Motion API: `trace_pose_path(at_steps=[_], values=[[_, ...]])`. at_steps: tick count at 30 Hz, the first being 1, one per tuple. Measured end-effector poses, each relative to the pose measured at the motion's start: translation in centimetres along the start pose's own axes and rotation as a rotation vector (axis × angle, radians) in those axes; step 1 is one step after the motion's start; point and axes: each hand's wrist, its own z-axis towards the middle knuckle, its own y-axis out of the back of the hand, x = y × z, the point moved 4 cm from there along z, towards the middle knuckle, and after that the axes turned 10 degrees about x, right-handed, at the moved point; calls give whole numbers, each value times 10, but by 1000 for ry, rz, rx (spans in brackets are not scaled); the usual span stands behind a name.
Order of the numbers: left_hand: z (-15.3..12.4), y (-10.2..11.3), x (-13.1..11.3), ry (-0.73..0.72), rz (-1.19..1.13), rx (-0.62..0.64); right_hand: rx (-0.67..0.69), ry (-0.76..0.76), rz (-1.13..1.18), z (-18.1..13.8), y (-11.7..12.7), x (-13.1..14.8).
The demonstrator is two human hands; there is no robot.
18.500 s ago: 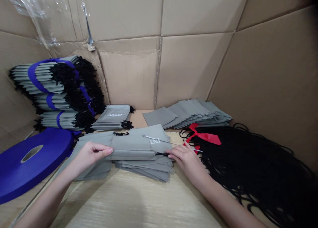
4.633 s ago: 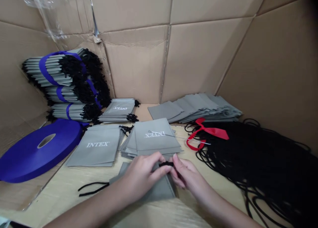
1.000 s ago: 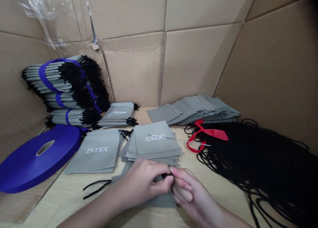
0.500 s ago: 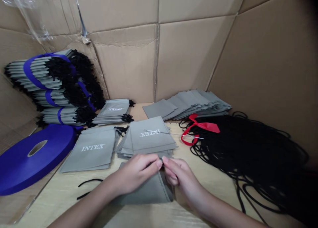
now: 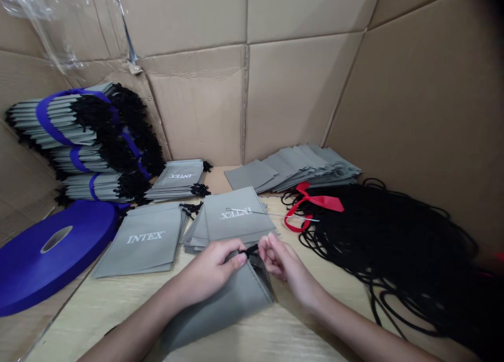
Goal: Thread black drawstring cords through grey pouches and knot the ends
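A grey drawstring pouch [image 5: 224, 307] is tilted off the table in front of me. My left hand [image 5: 214, 270] is closed on its upper corner, thumb on top. A short black cord [image 5: 251, 250] sticks out of that corner, past the left thumb. My right hand [image 5: 281, 265] is closed at the cord's end, fingers curled and pinching it. Just beyond my hands lies a stack of grey pouches [image 5: 232, 204] with INTEX printing, and a thin metal threading needle [image 5: 271, 213] rests across it.
Left of the stack are more INTEX pouches [image 5: 136, 251] and a blue ribbon roll [image 5: 27, 262]. Ribbon-tied pouch bundles [image 5: 84, 165] rise behind. Plain grey pouches [image 5: 291, 167] lie at the back. A black cord heap [image 5: 394, 246] with a red tie [image 5: 323, 202] is right. Cardboard walls [image 5: 197, 104] surround the table.
My hands have moved apart, the left going slightly left, and the black cord now shows between them. The held pouch has lifted and tilted. The view has shifted slightly.
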Motion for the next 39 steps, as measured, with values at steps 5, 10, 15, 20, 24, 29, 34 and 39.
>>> trace_pose_path(at_steps=[5, 10, 15, 20, 24, 29, 34, 39], values=[[-2, -4, 1, -35, -146, 43, 91, 86, -306, -6, -6, 7], [-7, -4, 3, -75, -352, 154, 173, 251, -639, -9, -11, 18], [-5, -3, 9, -24, -359, 157, 159, 299, -684, -6, -8, 20], [0, -7, 16, 0, -394, 72, 151, 286, -663, -6, -6, 19], [-1, -8, 14, -15, -392, 73, 229, 335, -652, -8, -10, 20], [-5, -14, 4, -19, -503, 111, 274, 400, -736, -10, -20, 22], [-5, -22, -8, -80, -629, 148, 336, 408, -678, -12, -25, 29], [-7, -22, -15, -67, -558, 100, 373, 355, -585, -14, -16, 31]])
